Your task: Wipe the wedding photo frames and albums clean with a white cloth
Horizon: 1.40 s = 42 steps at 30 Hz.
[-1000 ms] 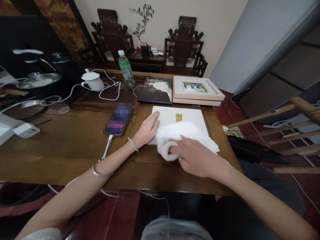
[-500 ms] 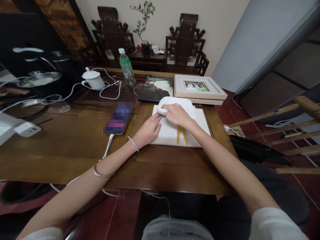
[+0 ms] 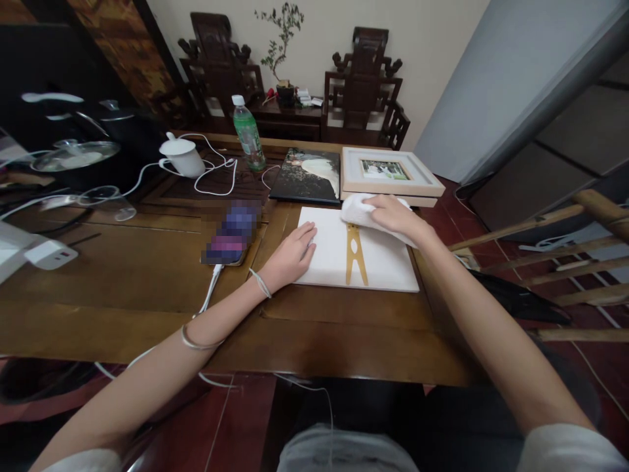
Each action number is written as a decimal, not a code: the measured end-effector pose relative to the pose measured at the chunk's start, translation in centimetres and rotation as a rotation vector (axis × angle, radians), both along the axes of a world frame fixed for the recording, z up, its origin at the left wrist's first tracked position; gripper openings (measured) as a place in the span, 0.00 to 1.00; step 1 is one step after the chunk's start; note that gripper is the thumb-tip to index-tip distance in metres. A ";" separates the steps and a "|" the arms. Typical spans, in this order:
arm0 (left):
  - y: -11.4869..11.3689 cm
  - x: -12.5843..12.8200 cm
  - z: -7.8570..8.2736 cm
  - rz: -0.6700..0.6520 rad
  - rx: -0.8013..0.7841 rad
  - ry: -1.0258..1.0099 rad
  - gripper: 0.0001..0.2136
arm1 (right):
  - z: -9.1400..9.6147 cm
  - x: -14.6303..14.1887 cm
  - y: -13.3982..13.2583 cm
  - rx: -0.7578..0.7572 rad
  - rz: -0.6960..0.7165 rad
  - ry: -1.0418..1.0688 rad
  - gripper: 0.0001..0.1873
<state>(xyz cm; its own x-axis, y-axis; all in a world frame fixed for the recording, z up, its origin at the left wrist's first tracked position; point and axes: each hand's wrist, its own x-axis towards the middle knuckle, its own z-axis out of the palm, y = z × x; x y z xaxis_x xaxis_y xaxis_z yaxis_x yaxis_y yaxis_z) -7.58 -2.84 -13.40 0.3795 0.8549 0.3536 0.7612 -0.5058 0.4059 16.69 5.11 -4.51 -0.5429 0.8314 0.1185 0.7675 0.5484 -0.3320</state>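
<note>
A white flat panel (image 3: 324, 265) lies on the wooden table in front of me, with a gold A-shaped piece (image 3: 354, 252) flat on its middle. My right hand (image 3: 390, 213) grips a bunched white cloth (image 3: 358, 208) against the panel's upper right part. The cloth overlaps the top of the gold piece and the panel's far right corner. Flat on the panel's left edge rests my left hand (image 3: 292, 254), fingers stretched out and holding nothing.
Behind the panel lie a dark picture panel (image 3: 304, 174) and a light-framed photo (image 3: 393, 167). A green bottle (image 3: 249, 134), a lidded white cup (image 3: 183, 157) and a charging phone (image 3: 230, 236) stand or lie to the left. Pots (image 3: 76, 164) and cables fill the far left.
My right hand has slid the cloth rightward across the panel, uncovering more of the gold piece. My left hand stays at the left edge.
</note>
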 end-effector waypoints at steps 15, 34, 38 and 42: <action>-0.2 0.1 0.3 0.013 -0.018 0.016 0.20 | -2.0 5.9 -15.4 0.075 0.091 -0.055 0.19; -0.1 0.0 0.2 0.003 -0.015 0.018 0.20 | -2.1 5.4 -5.3 0.056 0.043 0.017 0.07; -0.1 0.0 0.2 0.002 -0.017 0.026 0.20 | -2.9 5.1 -2.9 0.110 0.014 0.030 0.10; -0.1 0.0 0.3 0.003 -0.019 0.024 0.20 | -3.7 5.2 -4.9 0.127 0.046 0.021 0.18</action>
